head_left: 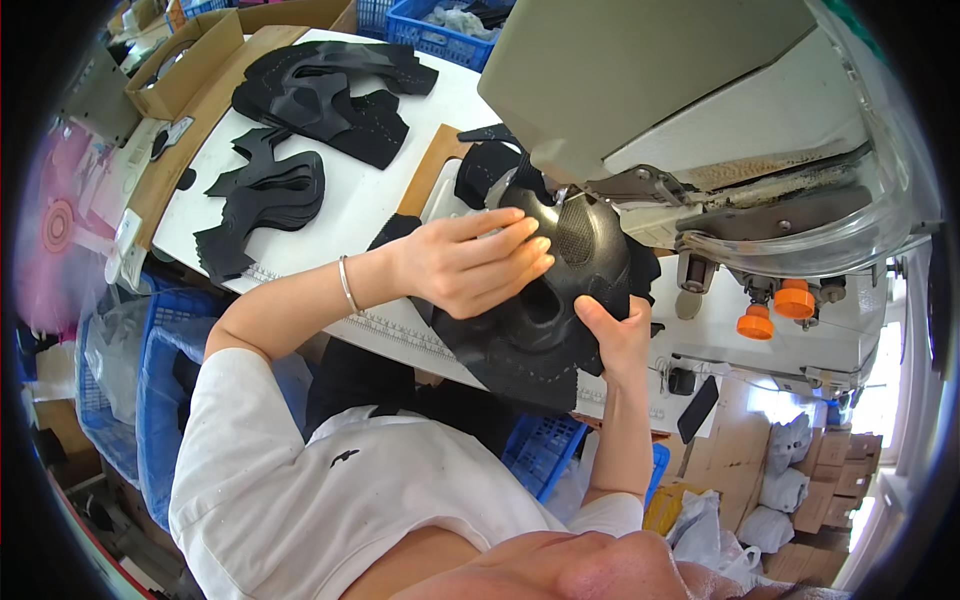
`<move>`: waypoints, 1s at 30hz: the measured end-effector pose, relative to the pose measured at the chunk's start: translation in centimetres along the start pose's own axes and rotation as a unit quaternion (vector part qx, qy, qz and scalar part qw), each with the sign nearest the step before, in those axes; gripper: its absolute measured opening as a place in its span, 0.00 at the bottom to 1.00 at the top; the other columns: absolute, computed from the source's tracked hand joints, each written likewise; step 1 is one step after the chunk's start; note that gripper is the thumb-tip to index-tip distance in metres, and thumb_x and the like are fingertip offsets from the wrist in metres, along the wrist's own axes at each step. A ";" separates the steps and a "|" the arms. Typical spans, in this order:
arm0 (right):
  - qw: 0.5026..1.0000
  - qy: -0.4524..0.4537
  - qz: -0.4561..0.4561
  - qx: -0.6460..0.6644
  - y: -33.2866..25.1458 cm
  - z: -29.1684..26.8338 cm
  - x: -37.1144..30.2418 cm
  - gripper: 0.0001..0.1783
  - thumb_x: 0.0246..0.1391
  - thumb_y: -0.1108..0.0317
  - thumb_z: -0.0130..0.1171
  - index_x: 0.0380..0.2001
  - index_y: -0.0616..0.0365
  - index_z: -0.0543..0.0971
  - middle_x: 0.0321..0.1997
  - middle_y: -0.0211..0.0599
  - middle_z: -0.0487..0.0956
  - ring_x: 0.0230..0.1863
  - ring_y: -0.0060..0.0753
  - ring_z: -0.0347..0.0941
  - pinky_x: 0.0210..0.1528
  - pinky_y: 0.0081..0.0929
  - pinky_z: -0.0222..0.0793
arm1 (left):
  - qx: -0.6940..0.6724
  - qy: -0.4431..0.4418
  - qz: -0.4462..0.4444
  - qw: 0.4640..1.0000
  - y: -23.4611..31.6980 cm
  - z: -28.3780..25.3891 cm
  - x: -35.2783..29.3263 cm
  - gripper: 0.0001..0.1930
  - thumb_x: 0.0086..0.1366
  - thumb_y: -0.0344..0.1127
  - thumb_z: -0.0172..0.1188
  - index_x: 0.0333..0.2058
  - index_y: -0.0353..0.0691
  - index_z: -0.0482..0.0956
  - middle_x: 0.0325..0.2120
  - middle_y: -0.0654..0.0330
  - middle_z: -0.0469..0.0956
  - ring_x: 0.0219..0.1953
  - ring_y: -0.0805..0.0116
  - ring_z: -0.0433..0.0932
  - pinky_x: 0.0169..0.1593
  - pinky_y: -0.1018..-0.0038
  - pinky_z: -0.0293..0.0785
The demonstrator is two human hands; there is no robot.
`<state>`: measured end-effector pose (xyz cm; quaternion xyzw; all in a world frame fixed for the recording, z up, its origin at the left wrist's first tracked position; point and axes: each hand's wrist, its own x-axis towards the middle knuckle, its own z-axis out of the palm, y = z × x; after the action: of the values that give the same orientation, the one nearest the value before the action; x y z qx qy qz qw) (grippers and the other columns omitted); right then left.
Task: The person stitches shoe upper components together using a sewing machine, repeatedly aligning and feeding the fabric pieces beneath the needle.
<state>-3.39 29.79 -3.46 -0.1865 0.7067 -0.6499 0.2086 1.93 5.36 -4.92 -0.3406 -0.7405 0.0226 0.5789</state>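
Note:
A black moulded piece (480,352), with a glossy domed part, a woven-textured patch and dashed lines near its edge, lies under the head of a sewing machine (650,80). My right hand (622,338) grips its right edge, thumb on top and fingers out of sight beneath. My left hand (472,265), with a bracelet (348,285) at the wrist, is over the piece near its dark hollow. Its fingers are curled in; whatever may be between them is hidden. The needle area lies just beyond the fingertips, partly covered by the machine head.
Stacks of black cut pieces (335,95) (262,205) lie on the white table (385,215) at the far left. Orange knobs (795,298) hang under the machine at right. Blue crates (165,410) stand beside the table, a pink fan (58,225) at far left, cardboard boxes (835,460) at right.

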 end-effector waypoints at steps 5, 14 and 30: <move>1.000 0.007 -0.003 0.020 -1.1 0.7 0.3 0.07 0.50 0.74 0.65 0.33 0.63 0.80 0.30 0.25 0.79 0.28 0.14 0.71 0.31 0.14 0.68 | -0.009 0.014 0.002 1.000 -0.8 0.8 -0.1 0.11 0.48 0.28 0.63 0.33 0.34 0.84 0.33 0.61 0.79 0.39 0.65 0.78 0.47 0.71 0.81; 1.000 0.018 -0.024 0.002 -0.7 0.9 0.7 0.12 0.51 0.75 0.63 0.40 0.65 0.79 0.37 0.30 0.80 0.36 0.17 0.74 0.41 0.18 0.71 | 0.003 -0.038 -0.059 0.997 0.0 0.0 0.8 0.15 0.46 0.30 0.63 0.37 0.38 0.84 0.38 0.62 0.78 0.35 0.66 0.77 0.41 0.71 0.78; 0.995 0.062 -0.081 0.012 0.7 2.7 0.9 0.05 0.52 0.75 0.64 0.33 0.64 0.81 0.31 0.25 0.80 0.28 0.12 0.70 0.31 0.14 0.66 | -0.114 -0.218 -0.308 0.919 4.2 -2.1 2.1 0.31 0.60 0.48 0.58 0.54 0.28 0.69 0.25 0.62 0.68 0.32 0.67 0.69 0.41 0.74 0.68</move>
<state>-2.69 27.05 -4.36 -0.1999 0.6928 -0.6835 0.1136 5.54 8.92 -4.21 -0.1460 -0.9141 -0.1682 0.3387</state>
